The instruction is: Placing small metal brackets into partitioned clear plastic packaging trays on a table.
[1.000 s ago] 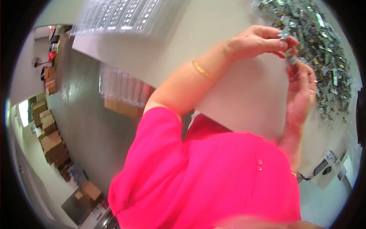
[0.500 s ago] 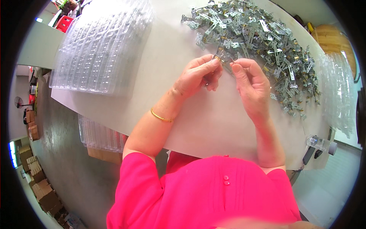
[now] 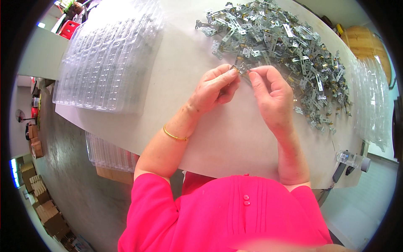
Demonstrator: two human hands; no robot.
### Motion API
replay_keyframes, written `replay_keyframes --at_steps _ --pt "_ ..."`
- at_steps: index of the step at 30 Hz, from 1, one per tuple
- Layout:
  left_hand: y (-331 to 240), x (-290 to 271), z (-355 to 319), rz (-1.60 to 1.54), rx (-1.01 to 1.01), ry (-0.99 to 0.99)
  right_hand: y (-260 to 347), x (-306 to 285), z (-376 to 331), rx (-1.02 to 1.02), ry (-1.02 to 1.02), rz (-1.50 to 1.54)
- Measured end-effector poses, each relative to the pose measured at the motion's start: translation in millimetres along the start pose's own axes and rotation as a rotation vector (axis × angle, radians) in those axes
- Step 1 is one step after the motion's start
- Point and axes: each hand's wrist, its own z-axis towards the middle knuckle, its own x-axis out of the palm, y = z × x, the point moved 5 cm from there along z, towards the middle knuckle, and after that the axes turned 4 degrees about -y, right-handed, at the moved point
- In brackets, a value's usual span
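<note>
Currently, metal part (image 3: 242, 67) held between left grip (image 3: 215, 86), right grip (image 3: 273, 95).

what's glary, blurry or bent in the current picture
Head view: glare washes out the upper part of the clear trays; head view: the near edge of the table bows; head view: a blurred patch lies over the pink shirt at the bottom.
</note>
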Motion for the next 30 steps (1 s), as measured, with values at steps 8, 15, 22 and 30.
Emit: replay_keyframes --at_steps 8,15,22,30 --pt "1 2 -1 0.044 0.024 -0.011 0 -2 -2 -0.031 0.0 -0.063" --pt "-2 2 -1 0.161 0.104 -0.05 6 -3 -4 -0.021 0.014 -0.12" --pt "2 8 -4 0.357 0.13 -0.023 3 -5 -2 0.012 0.058 -0.131" --pt "7 11 -4 0.459 0.218 -0.004 5 -9 -1 -0.177 -0.004 -0.262"
